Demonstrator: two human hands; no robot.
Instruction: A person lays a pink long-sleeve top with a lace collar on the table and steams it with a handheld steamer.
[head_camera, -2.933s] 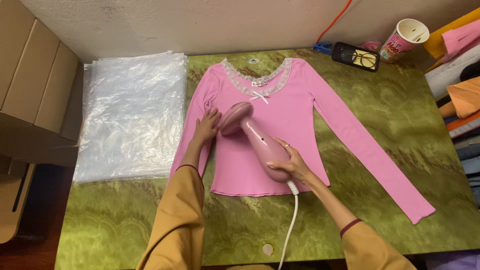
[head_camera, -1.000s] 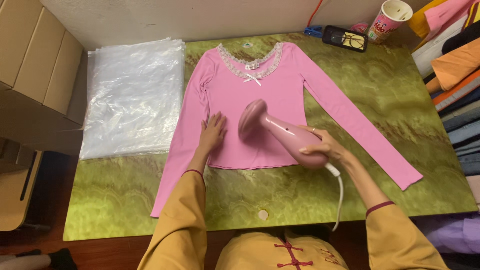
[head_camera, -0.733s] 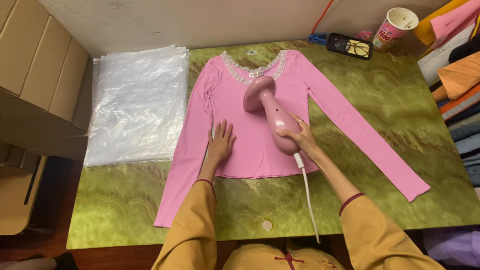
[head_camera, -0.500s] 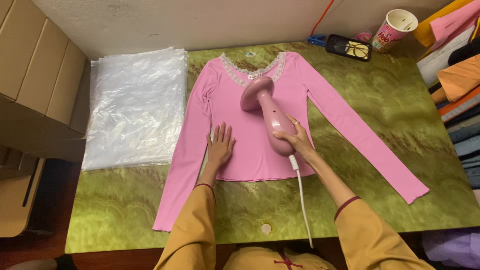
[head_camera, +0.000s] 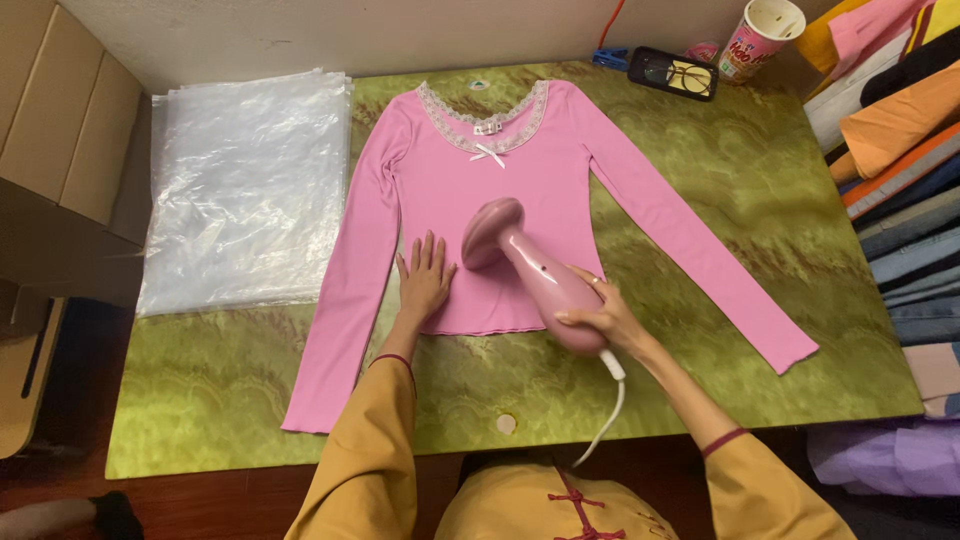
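On a green marbled table (head_camera: 700, 180), a pink long-sleeved top (head_camera: 520, 190) lies flat, sleeves spread. The left hand (head_camera: 424, 282) presses it near the hem, fingers splayed; the right hand (head_camera: 607, 320) wraps tightly around a pink handheld garment steamer (head_camera: 530, 268), head on the fabric. Clear plastic bags (head_camera: 245, 190) lie stacked alongside.

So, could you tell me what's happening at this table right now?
A person is steaming a pink long-sleeved top laid flat on a green marbled table. The right hand grips a pink handheld steamer, its head over the lower middle of the top. The left hand lies flat on the fabric near the hem, beside the steamer head. A stack of clear plastic bags sits at the table's left, and folded clothes are piled on the right.
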